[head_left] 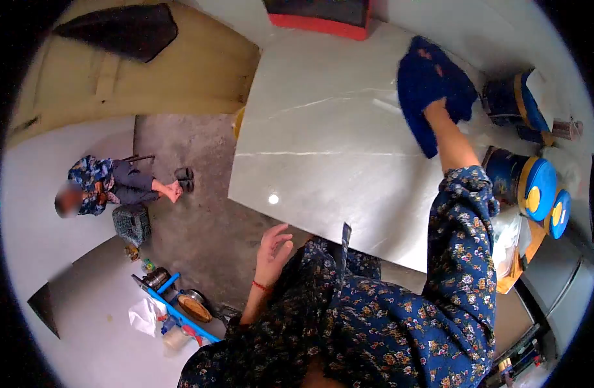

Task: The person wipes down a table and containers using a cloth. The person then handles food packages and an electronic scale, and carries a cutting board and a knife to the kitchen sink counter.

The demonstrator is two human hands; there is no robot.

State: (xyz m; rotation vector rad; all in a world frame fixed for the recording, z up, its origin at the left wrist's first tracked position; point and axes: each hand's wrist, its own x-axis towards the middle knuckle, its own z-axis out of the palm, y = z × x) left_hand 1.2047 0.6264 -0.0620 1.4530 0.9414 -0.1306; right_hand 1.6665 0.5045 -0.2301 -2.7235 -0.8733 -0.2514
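Observation:
A dark blue cloth [410, 90] lies bunched on the far right part of the pale, white-veined tabletop [329, 129]. My right hand [435, 110] is on this cloth with the arm stretched out. Folds cover most of the hand, and only bits of the fingers show through, gripping the fabric. My left hand [272, 253], with a red string at the wrist, hangs off the table's near edge. Its fingers are slightly curled and apart, holding nothing.
Blue buckets [530, 184] stand along the table's right side. A black and red case [319, 16] sits at the far edge. To the left, a person [109, 184] sits by the wall. A blue rack [180, 307] with pots stands at lower left.

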